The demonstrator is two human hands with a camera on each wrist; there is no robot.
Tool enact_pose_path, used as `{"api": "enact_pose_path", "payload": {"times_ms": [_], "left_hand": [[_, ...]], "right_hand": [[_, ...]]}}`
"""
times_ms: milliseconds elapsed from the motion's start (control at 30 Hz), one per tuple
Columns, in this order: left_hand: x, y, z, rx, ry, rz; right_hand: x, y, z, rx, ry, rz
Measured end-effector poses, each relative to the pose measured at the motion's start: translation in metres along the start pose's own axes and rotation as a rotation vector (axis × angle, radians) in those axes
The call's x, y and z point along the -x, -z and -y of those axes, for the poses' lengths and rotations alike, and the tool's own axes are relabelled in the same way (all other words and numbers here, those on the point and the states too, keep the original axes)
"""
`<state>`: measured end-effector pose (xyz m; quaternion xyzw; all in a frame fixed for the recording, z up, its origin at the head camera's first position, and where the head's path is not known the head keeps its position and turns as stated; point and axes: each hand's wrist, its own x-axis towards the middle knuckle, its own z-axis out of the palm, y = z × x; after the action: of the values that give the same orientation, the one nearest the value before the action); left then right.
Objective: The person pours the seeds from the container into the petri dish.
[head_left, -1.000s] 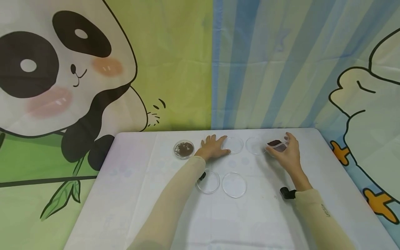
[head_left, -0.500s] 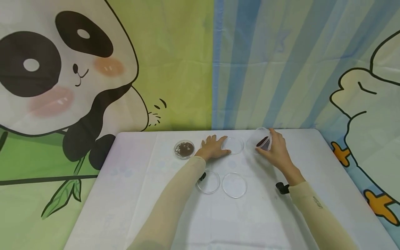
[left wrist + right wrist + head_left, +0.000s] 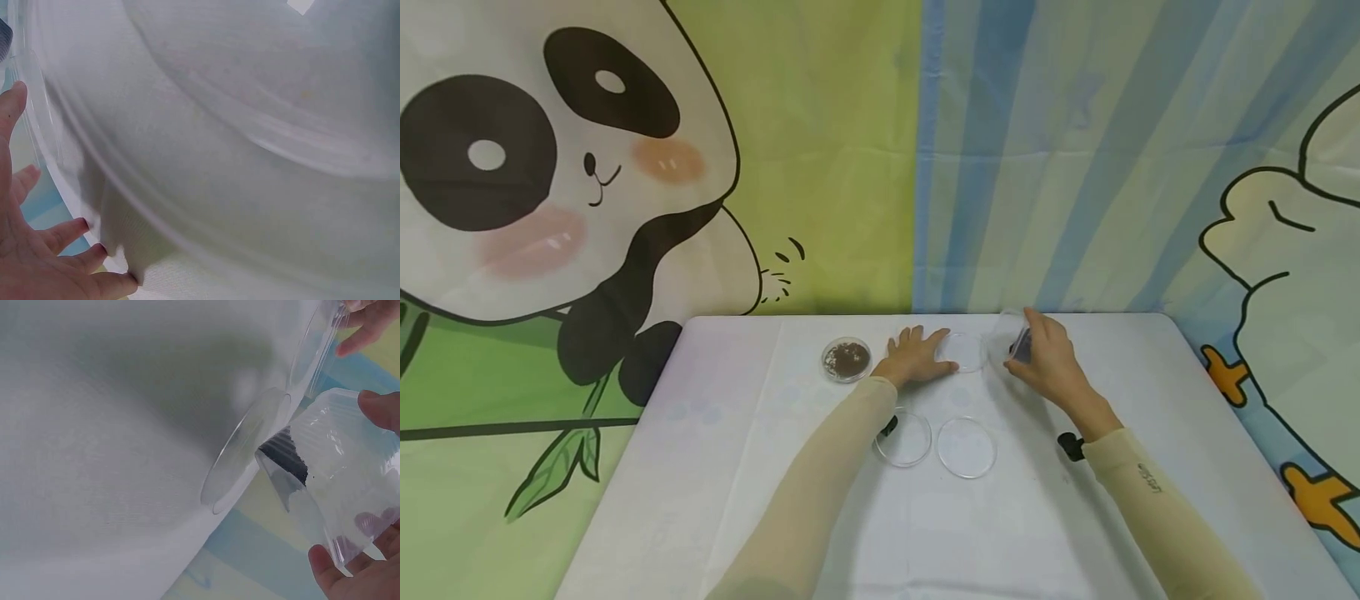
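My right hand [image 3: 1051,357] grips a clear plastic box [image 3: 347,447], thumb on one side and fingers on the other. The box is tipped steeply, and dark granules [image 3: 286,456] have gathered in its lower corner. Right below that corner in the right wrist view is a clear petri dish [image 3: 245,450] on the table. With fingers spread, my left hand [image 3: 917,358] rests on the tabletop, thumb and forefinger at the edge of another clear dish [image 3: 981,357]. A dish of brown granules with white specks [image 3: 846,360] stands left of that hand.
Two clear round dishes or lids lie nearer me: a left one [image 3: 902,466], partly overlapped by the left wrist's black camera [image 3: 889,427], and a right one [image 3: 967,477]. The white table [image 3: 700,467] ends at a printed curtain [image 3: 835,167] behind.
My right hand has moved left with the box, from beside the right rear dish to over it, tipping the box more steeply. My left hand keeps its place.
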<state>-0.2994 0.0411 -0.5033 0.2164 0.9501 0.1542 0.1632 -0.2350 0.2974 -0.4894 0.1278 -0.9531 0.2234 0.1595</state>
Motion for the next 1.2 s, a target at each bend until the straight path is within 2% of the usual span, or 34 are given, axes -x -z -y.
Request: {"api": "enact_pose_path", "payload": {"times_ms": [600,900,1200], "left_hand": [[0.002,-0.001,-0.001,-0.005,0.004,-0.023],[0.002,-0.001,-0.001,-0.008,0.004,-0.016],[0.000,-0.003,0.001,-0.009,-0.002,-0.020]], "right_hand": [[-0.007,0.003,0.017,0.140,0.052,0.087],[-0.009,-0.001,0.019,0.207,0.112,0.054],[-0.010,-0.004,0.019,0.241,0.117,0.067]]}}
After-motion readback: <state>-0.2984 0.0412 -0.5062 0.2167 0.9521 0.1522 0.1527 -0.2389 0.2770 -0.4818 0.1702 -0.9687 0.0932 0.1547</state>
